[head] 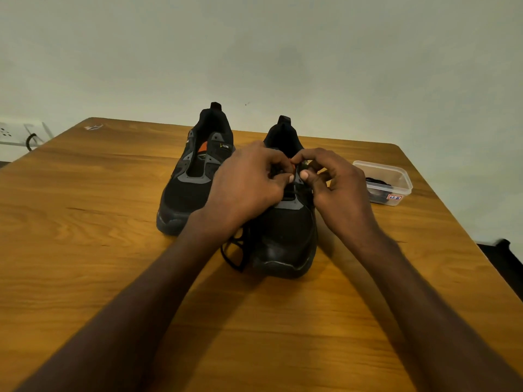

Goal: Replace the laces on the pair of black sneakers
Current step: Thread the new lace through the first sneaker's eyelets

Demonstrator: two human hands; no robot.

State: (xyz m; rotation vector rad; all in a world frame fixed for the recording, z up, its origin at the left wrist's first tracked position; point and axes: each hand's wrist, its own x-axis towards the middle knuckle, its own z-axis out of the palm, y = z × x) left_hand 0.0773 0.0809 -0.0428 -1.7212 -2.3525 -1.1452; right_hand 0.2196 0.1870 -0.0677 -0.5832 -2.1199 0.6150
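Two black sneakers stand side by side on the wooden table (113,250), toes toward me. The left sneaker (195,176) has no lace in its grey eyelets, and its orange tongue lining shows. Over the eyelet area of the right sneaker (285,236), my left hand (249,182) and my right hand (334,185) meet with curled fingers, pinching a black lace (235,253). A loose loop of that lace hangs down the shoe's left side onto the table. The fingertips hide exactly where the lace enters the eyelets.
A clear plastic tub (387,182) with a red-and-white label holds dark laces at the table's right edge. A white wall socket with a black cable (28,134) sits far left. A dark object (506,258) lies beyond the right edge.
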